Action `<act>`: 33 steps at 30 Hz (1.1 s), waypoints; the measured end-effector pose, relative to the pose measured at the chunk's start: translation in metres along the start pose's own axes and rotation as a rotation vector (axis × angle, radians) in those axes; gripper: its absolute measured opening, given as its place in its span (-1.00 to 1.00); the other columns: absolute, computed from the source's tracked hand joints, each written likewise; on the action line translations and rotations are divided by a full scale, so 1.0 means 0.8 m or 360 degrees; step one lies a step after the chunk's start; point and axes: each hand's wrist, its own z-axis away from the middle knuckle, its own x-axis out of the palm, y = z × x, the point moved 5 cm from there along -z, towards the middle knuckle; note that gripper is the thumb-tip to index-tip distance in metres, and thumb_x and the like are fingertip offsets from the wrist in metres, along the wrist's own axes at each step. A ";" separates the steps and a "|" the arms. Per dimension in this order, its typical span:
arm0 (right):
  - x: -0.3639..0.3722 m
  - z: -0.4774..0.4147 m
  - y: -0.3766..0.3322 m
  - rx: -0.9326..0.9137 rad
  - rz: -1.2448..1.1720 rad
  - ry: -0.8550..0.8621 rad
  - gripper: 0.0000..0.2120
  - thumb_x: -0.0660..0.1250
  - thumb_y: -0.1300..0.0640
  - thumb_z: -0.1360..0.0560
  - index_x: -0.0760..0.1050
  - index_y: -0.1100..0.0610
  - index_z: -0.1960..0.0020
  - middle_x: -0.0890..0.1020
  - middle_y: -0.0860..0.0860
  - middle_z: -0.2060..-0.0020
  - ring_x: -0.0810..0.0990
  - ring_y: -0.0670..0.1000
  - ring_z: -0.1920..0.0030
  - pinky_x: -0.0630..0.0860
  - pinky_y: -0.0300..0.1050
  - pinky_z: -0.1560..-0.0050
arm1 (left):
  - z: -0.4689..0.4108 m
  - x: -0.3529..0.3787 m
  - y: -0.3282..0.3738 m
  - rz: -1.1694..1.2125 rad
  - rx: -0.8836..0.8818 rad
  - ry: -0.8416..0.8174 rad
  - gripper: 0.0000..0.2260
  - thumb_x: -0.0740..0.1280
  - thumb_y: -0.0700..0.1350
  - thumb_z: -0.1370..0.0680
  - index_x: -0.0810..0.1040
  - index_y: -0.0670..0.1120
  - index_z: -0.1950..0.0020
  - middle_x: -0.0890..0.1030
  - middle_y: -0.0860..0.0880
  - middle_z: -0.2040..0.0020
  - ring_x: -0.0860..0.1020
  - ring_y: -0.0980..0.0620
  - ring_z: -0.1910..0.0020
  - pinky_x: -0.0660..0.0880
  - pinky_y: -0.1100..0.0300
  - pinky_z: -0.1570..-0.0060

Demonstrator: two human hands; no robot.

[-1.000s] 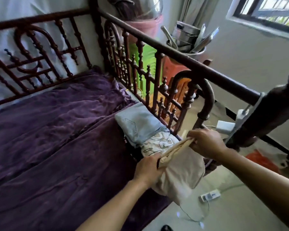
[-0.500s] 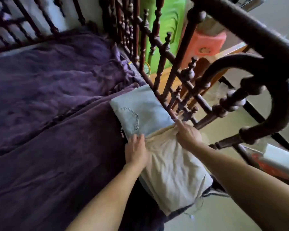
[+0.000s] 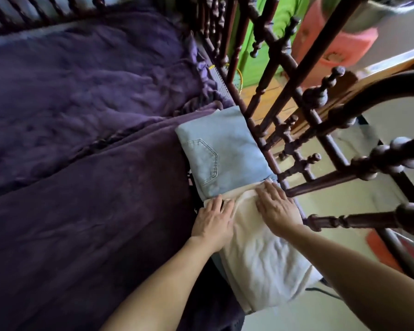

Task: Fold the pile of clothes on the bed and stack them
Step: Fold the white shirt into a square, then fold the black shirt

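Nearest me, the folded cream garment (image 3: 261, 263) lay at the bed's edge, touching the near side of the folded jeans (image 3: 222, 151). My left hand (image 3: 213, 219) and right hand (image 3: 276, 209) pressed flat on its far end, each grip wide, holding nothing. Right of the jeans stood the wooden rail (image 3: 296, 130); left of them spread the purple blanket (image 3: 81, 163).

The bedspread (image 3: 77, 177) was matt purple cloth with a soft, crushed, velvet-like nap. On it, the folded jeans (image 3: 225, 149) were pale blue denim with raised pocket stitching. The garment (image 3: 265, 266) just beside the jeans was cream cloth, matt and finely wrinkled. The bed rail (image 3: 304, 163) beside the jeans was dark turned wood with a semi-gloss varnish.
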 end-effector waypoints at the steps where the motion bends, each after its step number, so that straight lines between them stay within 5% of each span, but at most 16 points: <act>1: -0.008 0.001 -0.004 -0.0003 0.0024 -0.0028 -0.55 0.09 -0.09 -0.59 0.22 -0.04 -0.46 0.20 0.05 -0.51 0.13 0.09 -0.51 0.31 0.12 -0.34 | 0.009 -0.010 -0.003 -0.0015 -0.0037 -0.0022 -0.56 0.11 0.00 -0.58 0.20 0.02 -0.47 0.27 -0.08 -0.40 0.30 -0.12 -0.35 0.35 -0.04 -0.18; 5: -0.048 0.018 -0.034 -0.0133 0.0206 -0.0023 -0.59 0.14 -0.09 -0.55 0.34 0.01 -0.36 0.40 0.04 -0.35 0.36 0.12 -0.34 0.37 0.04 -0.21 | 0.067 -0.046 -0.019 -0.0101 -0.0260 -0.0081 -0.75 0.11 -0.05 -0.60 0.44 -0.05 -0.23 0.43 -0.08 -0.23 0.40 -0.13 -0.22 0.33 -0.02 -0.15; 14: -0.095 0.151 -0.212 -0.0825 0.0147 -0.0016 -0.72 0.13 -0.03 -0.59 0.48 0.07 -0.18 0.57 0.06 -0.11 0.58 0.16 -0.10 0.44 -0.06 0.09 | 0.323 -0.081 -0.050 -0.0099 -0.0746 0.0192 -0.79 0.16 -0.02 -0.60 0.48 -0.05 -0.15 0.53 -0.05 -0.12 0.52 -0.11 -0.14 0.45 0.01 -0.02; 25: -0.113 0.310 -0.526 -0.1679 0.0230 0.0052 -0.78 0.13 0.03 -0.57 0.47 0.10 -0.11 0.58 0.07 -0.10 0.57 0.20 -0.05 0.43 -0.02 0.10 | 0.678 -0.121 -0.145 -0.0068 -0.1469 0.0608 -0.80 0.16 -0.01 -0.60 0.50 -0.05 -0.12 0.54 -0.01 -0.07 0.55 -0.06 -0.05 0.45 0.07 0.05; 33: -0.066 0.437 -0.778 -0.2019 0.0229 0.0073 -0.82 0.14 0.01 -0.58 0.45 0.07 -0.03 0.60 0.04 -0.02 0.58 0.16 0.02 0.42 -0.06 0.16 | 0.934 -0.089 -0.266 0.0036 -0.1811 0.0717 -0.81 0.17 -0.07 -0.57 0.52 -0.11 -0.06 0.56 -0.12 -0.09 0.54 -0.15 -0.09 0.48 0.03 -0.05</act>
